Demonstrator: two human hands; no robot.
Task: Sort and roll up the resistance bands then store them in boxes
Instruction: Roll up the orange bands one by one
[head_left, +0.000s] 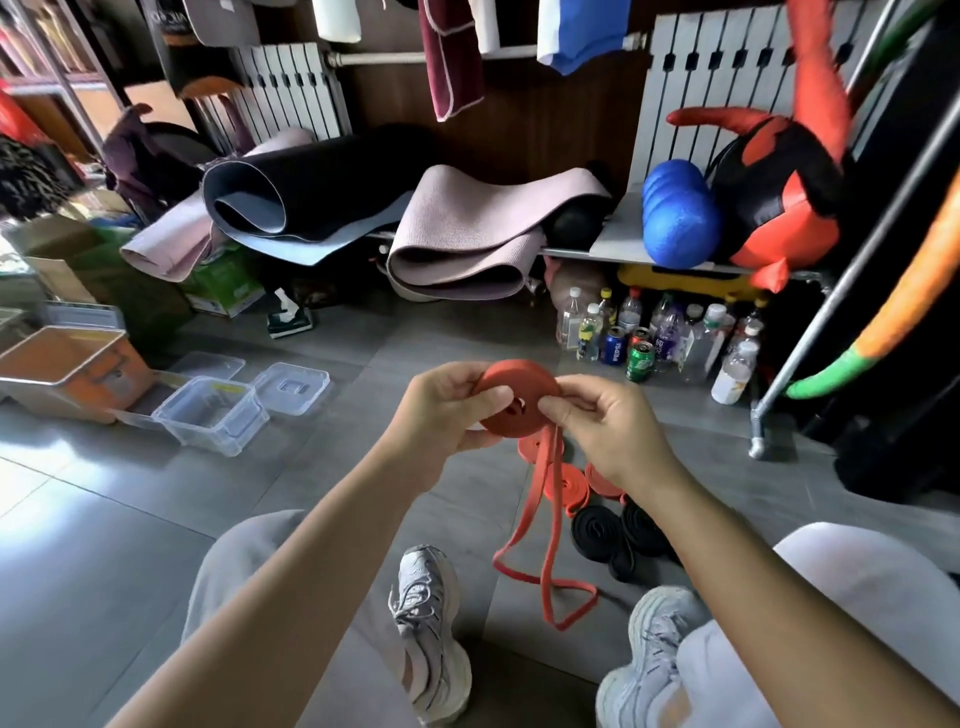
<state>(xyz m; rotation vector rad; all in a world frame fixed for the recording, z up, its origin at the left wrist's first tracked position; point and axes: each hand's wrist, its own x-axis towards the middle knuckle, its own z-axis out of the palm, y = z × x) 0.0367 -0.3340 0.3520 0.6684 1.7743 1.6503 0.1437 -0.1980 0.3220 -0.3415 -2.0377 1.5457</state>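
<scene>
Fig.: we are gripping the part-rolled red band w/ the left hand; the right hand is pinching it at the coil's centre. The loose tail is hanging straight down to the floor, just below the right hand.

At the centre of my view, both hands hold a partly wound orange band. The left hand grips the coil's edge from nine o'clock, and the right hand pinches near its middle from three o'clock. The loose tail hangs toward six o'clock and loops on the grey floor between two pale sneakers. Rolled orange bands lie at five o'clock of the coil, with rolled black bands just beyond them. At nine o'clock, well apart from the hands, an open clear box sits with a lid beside it. Bottles and cans cluster at two o'clock.
</scene>
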